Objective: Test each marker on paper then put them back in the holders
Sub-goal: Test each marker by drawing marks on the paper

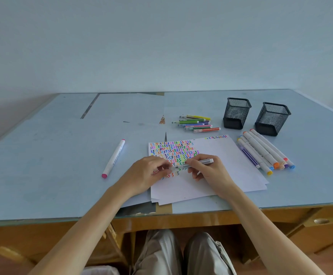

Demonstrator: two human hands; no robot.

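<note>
Over the paper (pixel 217 155), the right hand (pixel 209 171) holds a grey marker (pixel 196 164) while the left hand (pixel 147 173) pinches its cap end, likely uncapping or recapping, both holders (pixel 236 113) standing empty.

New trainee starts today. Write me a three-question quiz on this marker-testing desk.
1. True or false: both mesh holders already hold markers.
2. Which marker lies alone left of the paper stack? A) pink-capped B) yellow-capped C) blue-capped
3. What do the left hand and right hand hold between them?

Key: 1. False; none show in them. 2. A, the pink-capped marker. 3. A grey marker, held over the scribbles.
</note>
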